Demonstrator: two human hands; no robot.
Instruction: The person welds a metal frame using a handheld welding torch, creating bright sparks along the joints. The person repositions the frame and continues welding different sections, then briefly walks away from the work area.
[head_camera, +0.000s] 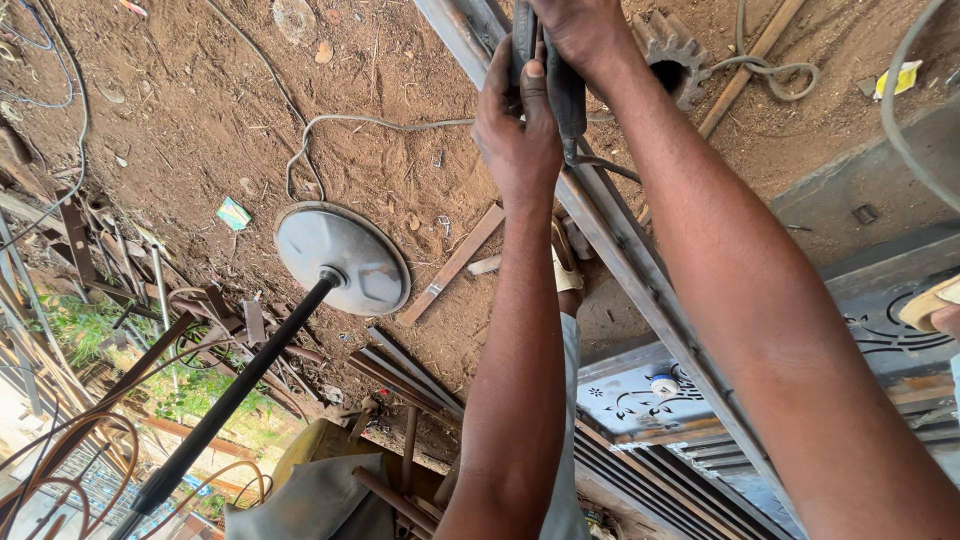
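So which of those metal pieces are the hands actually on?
The long steel bar crossing the view diagonally; both hands grip a dark tool against it. Other scraps lie untouched.

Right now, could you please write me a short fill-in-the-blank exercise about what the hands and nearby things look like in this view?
1. Both hands, the left hand and the right hand, grip one dark ____.
2. The grey disc base carries a black ____ at its middle.
3. The toothed gear lies on the bare ____.
4. The long steel bar under the forearms is made of ____.

Missing words: tool handle; pole; dirt ground; metal.
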